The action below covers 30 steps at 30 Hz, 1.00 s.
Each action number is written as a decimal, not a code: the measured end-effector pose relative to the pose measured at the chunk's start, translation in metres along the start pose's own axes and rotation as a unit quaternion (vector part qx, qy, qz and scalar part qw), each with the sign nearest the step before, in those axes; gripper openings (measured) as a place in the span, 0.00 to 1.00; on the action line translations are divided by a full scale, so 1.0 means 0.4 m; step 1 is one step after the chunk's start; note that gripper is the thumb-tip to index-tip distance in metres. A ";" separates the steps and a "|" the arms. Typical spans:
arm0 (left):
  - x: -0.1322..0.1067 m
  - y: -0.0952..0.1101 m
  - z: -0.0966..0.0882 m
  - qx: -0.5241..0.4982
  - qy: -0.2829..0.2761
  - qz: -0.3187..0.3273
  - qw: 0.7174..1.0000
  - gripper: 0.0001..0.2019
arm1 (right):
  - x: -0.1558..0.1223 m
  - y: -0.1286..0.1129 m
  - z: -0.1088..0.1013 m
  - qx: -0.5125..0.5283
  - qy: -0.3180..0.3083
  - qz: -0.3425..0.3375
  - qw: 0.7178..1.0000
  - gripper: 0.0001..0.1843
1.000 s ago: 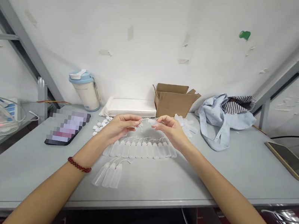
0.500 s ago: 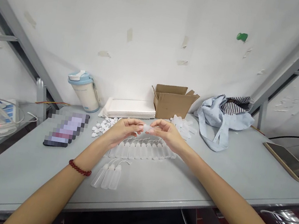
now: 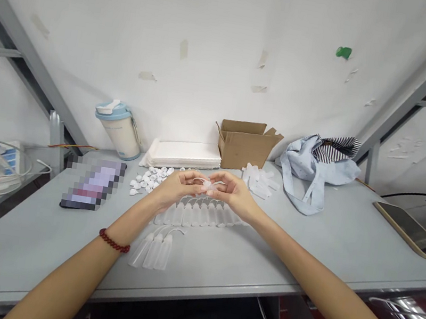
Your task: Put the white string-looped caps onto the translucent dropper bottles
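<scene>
Over the middle of the table, both hands meet with fingers pinched around a small translucent plastic bottle (image 3: 208, 185). My left hand (image 3: 177, 187) is closed at the bottle's left side, where a thin curved strip shows. From the right, my right hand (image 3: 234, 193) closes on the same piece and covers much of it. Below and behind the fingers stands a row of small translucent bottles (image 3: 204, 214) with thin curved tips. Nearer the front edge lie three similar bottles (image 3: 152, 250), side by side.
Small white caps (image 3: 150, 177) lie in a heap left of centre, and loose translucent bottles (image 3: 261, 180) right of it. Behind are white flat packs (image 3: 185, 154), a cardboard box (image 3: 245, 148), a tumbler (image 3: 120, 131) and a cloth bag (image 3: 309, 166). Phones (image 3: 96, 184) flank the table.
My fingers have shifted slightly around the small bottle, and the hands have come a little closer together. The view has moved slightly. The bottles and caps on the table stay put.
</scene>
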State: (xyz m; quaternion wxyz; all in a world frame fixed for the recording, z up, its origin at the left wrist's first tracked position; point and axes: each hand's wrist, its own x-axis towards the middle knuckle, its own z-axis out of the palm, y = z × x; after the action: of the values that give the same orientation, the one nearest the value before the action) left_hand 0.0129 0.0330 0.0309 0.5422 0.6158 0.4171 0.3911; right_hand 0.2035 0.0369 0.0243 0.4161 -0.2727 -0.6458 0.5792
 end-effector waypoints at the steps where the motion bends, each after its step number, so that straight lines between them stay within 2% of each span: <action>1: 0.000 -0.001 -0.001 0.009 0.001 0.002 1.000 0.15 | -0.001 0.001 0.001 -0.009 -0.001 -0.006 1.000 0.17; 4: 0.002 -0.005 0.001 0.058 0.020 -0.002 0.998 0.16 | 0.000 0.011 0.002 -0.067 0.017 -0.017 0.997 0.13; 6: 0.003 -0.011 0.011 0.130 0.063 0.003 0.990 0.18 | 0.002 0.024 -0.001 -0.150 0.065 -0.049 0.985 0.10; 9: 0.000 -0.015 0.035 0.274 0.180 0.079 0.941 0.21 | 0.007 0.045 -0.008 -0.296 0.133 -0.143 0.935 0.07; 11: -0.007 -0.008 0.048 0.334 0.237 0.138 0.902 0.17 | 0.009 0.053 -0.012 -0.354 0.148 -0.191 0.903 0.07; 12: -0.012 -0.001 0.052 0.345 0.233 0.149 0.897 0.13 | 0.009 0.055 -0.013 -0.371 0.150 -0.206 0.893 0.06; 13: -0.017 0.008 0.053 0.343 0.206 0.145 0.905 0.10 | 0.008 0.056 -0.012 -0.383 0.151 -0.219 0.885 0.06; 16: -0.029 0.040 0.045 0.299 0.089 0.094 0.945 0.14 | 0.003 0.053 -0.003 -0.404 0.143 -0.250 0.868 0.07; 17: -0.032 0.048 0.040 0.283 0.069 0.081 0.953 0.16 | 0.000 0.052 0.003 -0.407 0.137 -0.263 0.864 0.07; 21: -0.034 0.058 0.026 0.229 0.057 0.055 0.970 0.19 | -0.013 0.050 0.028 -0.410 0.116 -0.309 0.850 0.07; 25: -0.034 0.053 0.023 0.199 0.028 0.047 0.979 0.18 | -0.017 0.050 0.039 -0.394 0.126 -0.332 0.847 0.06; 30: -0.041 0.063 0.019 0.174 0.007 0.064 0.983 0.14 | -0.015 0.038 0.038 -0.345 0.111 -0.335 0.870 0.07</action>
State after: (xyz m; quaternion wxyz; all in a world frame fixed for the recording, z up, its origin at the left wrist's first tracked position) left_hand 0.0164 0.0134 0.0546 0.3974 0.7233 0.4423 0.3512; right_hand 0.1916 0.0268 0.0083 0.5334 -0.2287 -0.8066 0.1119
